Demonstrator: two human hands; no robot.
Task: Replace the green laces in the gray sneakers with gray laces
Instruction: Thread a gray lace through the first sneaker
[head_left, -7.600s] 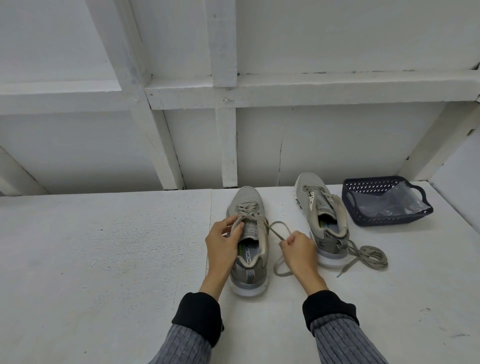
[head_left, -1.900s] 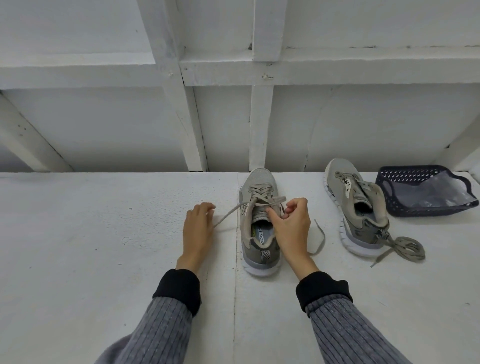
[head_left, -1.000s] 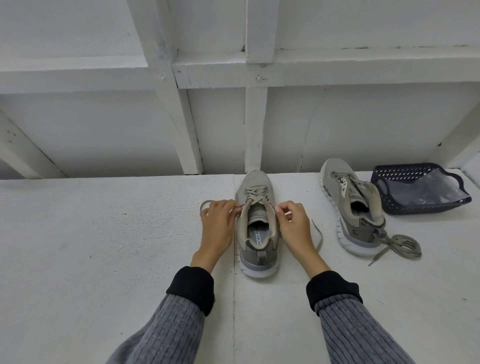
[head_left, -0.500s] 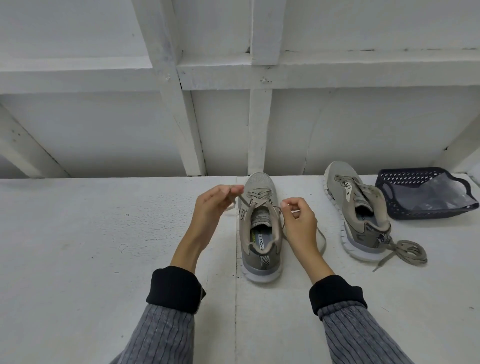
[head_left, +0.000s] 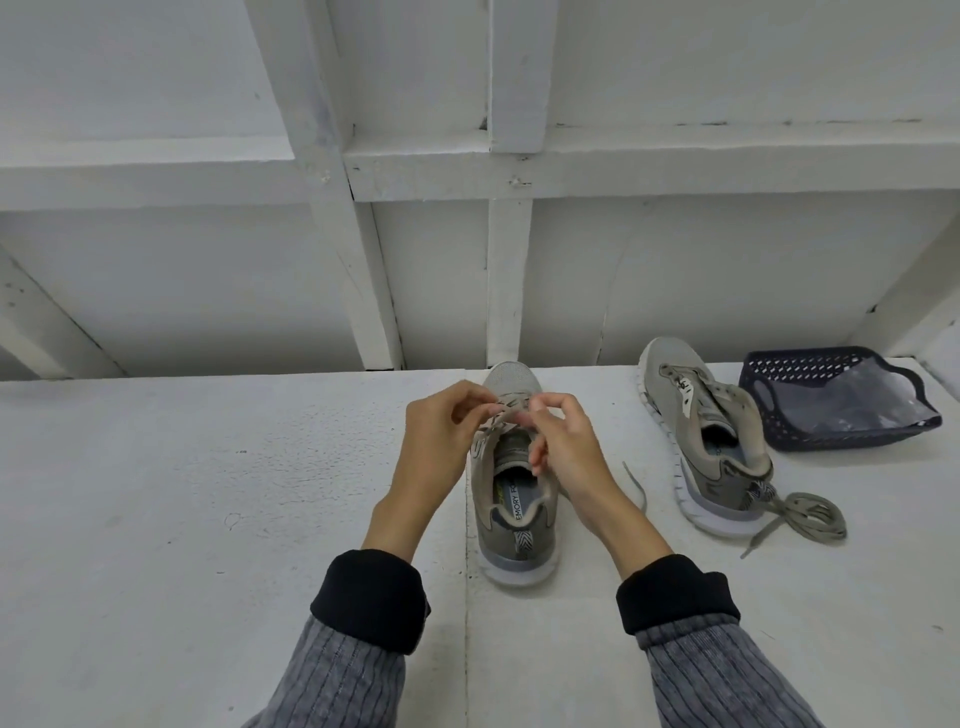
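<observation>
Room is plentiful on my left: the white painted surface runs bare from the near sneaker out to the frame edge, and back to where it meets the white framed wall. A seam in the surface runs toward me just left of the sneaker's heel.

I see the near gray mesh sneaker standing upright at centre, toe toward the wall, nearly touching it. My left hand and right hand meet above its tongue, each with fingertips curled and pinching the gray-tan lace at the upper eyelets. One loose end of that lace trails on the surface to the right of the sneaker.

On the right, room is tighter. The second gray sneaker stands apart from the first, angled, its tongue pulled open. A coiled bundle of gray-tan lace lies just beside its heel. Behind and right of it sits a dark blue perforated plastic basket holding a clear plastic bag, close to the wall.
</observation>
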